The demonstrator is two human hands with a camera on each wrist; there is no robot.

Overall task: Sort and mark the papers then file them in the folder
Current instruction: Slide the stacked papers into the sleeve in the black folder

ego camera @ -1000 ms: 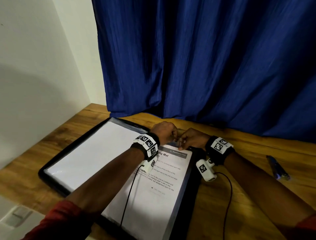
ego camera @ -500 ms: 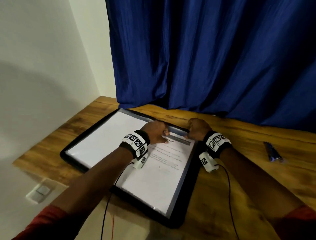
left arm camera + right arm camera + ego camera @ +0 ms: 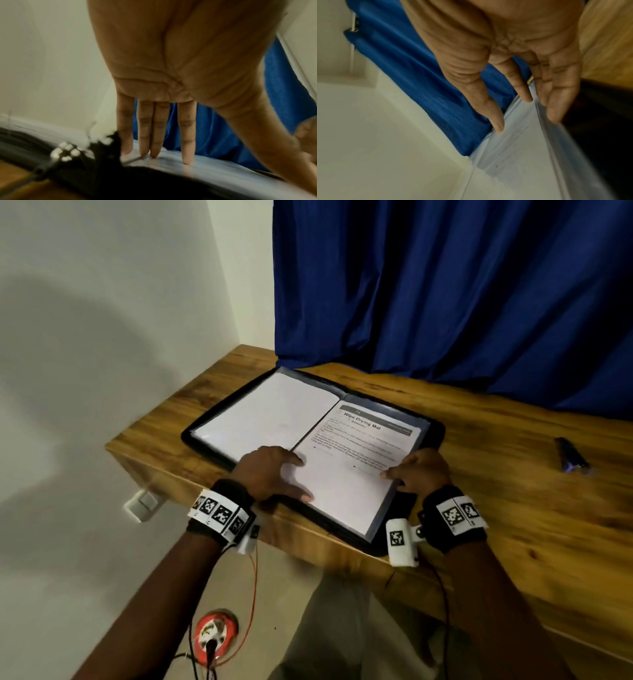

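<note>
A black zip folder [image 3: 432, 426] lies open on the wooden table [image 3: 513, 508]. Its left sleeve holds a blank white sheet [image 3: 267, 412]. Its right sleeve holds a printed sheet [image 3: 359, 446] headed "Wipe Drying Mat". My left hand [image 3: 270, 474] presses flat near the spine at the folder's near edge, and in the left wrist view its straight fingers [image 3: 154, 135] touch the plastic sleeve [image 3: 214, 170]. My right hand [image 3: 421, 470] holds the right sleeve's outer edge. In the right wrist view the thumb and forefinger [image 3: 522, 88] lie on the sleeve [image 3: 513, 148], with the other fingers past its edge.
A dark blue pen [image 3: 572, 460] lies on the table to the right of the folder. A blue curtain [image 3: 445, 285] hangs behind, and a white wall [image 3: 102, 337] with a socket [image 3: 144, 503] is at the left. A red round device [image 3: 215, 631] with wires sits on the floor.
Both hands have slid from the far top edge of the printed page to its near part. The left hand has opened flat. The head view has pulled back and up.
</note>
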